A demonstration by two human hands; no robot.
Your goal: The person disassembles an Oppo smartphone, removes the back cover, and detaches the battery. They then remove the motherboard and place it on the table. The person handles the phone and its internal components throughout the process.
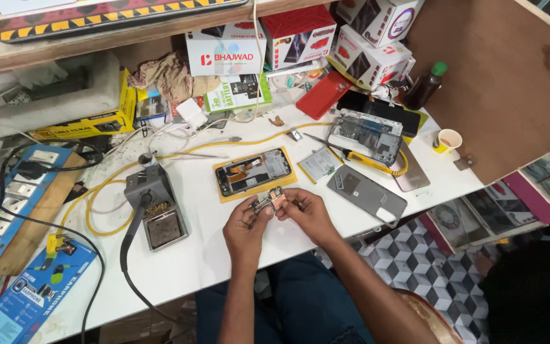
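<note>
Both hands, left hand (244,224) and right hand (305,211), pinch a small circuit board (268,202) between their fingertips, its long axis running hand to hand, just nearside of the opened phone (253,172) on the tabletop (211,248).

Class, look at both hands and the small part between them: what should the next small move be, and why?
Probably lower the small circuit board toward the opened phone on the yellow mat. The left hand and right hand pinch the board just in front of the phone, whose inside is exposed.
</note>
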